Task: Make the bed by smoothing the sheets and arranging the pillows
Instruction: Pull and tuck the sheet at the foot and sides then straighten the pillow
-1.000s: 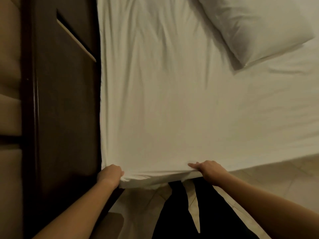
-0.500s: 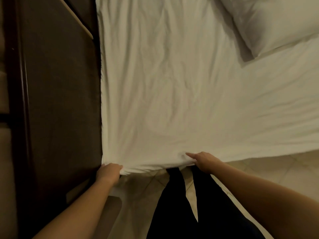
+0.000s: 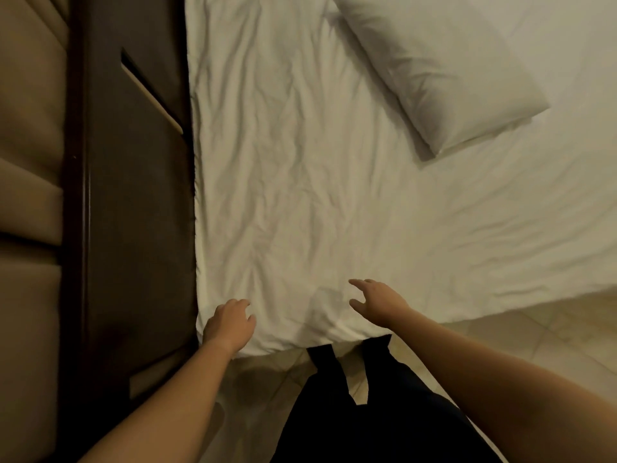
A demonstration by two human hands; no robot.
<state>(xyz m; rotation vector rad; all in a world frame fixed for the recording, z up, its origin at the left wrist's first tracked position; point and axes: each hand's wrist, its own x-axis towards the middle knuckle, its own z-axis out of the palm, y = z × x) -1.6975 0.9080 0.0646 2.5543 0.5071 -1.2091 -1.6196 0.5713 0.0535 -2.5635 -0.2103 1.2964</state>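
Headboard (image 3: 133,228) dark wood, left; floor (image 3: 534,345) tiled. Sheet (image 3: 300,195) white, creased. Pillow (image 3: 444,71) far right on it, long axis diagonal. Your left hand (image 3: 230,325) rests loose-fingered on the sheet's corner; your right hand (image 3: 377,302) spread, holding nothing.

White fitted sheet (image 3: 300,195) wrinkled, creases across mattress, near corner pulled over. White pillow (image 3: 440,68) lies skewed diagonally at upper right.
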